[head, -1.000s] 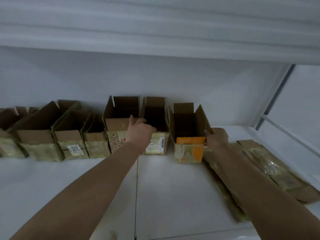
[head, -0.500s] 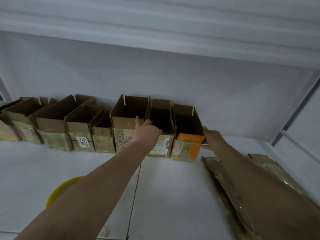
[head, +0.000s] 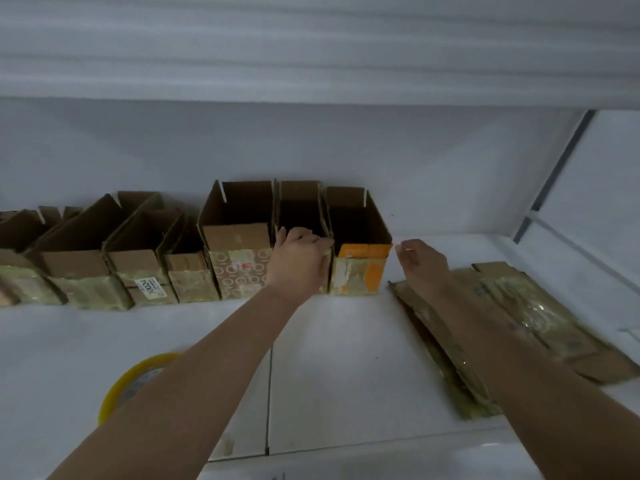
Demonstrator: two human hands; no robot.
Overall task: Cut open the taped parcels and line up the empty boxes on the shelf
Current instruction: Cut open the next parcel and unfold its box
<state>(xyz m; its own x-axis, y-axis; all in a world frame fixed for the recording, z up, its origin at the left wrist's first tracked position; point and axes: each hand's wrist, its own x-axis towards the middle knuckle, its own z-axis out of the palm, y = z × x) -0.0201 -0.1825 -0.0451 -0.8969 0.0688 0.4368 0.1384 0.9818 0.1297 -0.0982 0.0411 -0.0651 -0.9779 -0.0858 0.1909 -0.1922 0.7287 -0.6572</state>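
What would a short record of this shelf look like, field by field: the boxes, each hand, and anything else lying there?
Setting: white shelf, boxes against the back wall
Row of boxes: open cardboard boxes side by side, tops open
Rightmost box: orange-fronted box, closing the row
Left hand: fingers curled over the front rim of the narrow box
Right hand: open, just right of the orange-fronted box, not touching
Right side: flattened cardboard lying flat
Front left: yellow tape roll, partly hidden

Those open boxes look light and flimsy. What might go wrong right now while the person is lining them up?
The left hand grips the front rim of the narrow middle box; a hard tug might tip it or knock its neighbours askew. The right hand hangs open just beside the orange-fronted box, so nothing steadies that end of the row. The flattened cardboard under the right forearm could slide if brushed.
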